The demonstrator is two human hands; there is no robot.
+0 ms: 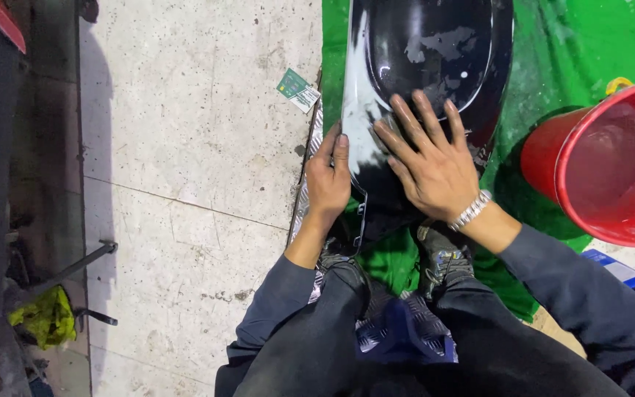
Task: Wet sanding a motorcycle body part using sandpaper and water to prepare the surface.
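Clearly, step in hand: hand-rubbing the surface of a glossy black moulded panel (435,44), which looks like wet sanding or polishing, judging by the milky smear on it
Panel: lies on a green cloth (589,44) spread on the floor, straight ahead of the crouching person, its near end between their shoes
Right hand (435,165): lies flat on the panel's near part, fingers (413,121) spread wide and pressed down; whether a pad or paper sits under the palm cannot be told
Left hand (327,180): grips the panel's left edge, fingers curled narrow around the rim, thumb on top, steadying it
Residue: whitish streaks run along the panel's left flank (361,110), with grey patches higher up
Next move calls for: even pressure from the flat hand while the other keeps the panel from sliding on the cloth
Red bucket (611,162): stands on the cloth to the right, near the right forearm; a wide stroke could knock it
Other things: a small green and white packet (299,88) on the pale stone floor (185,147), a ribbed metal plate (304,198) under the panel's left side, a yellow-green rag (42,316) far left
In the way: nothing lies on the panel itself
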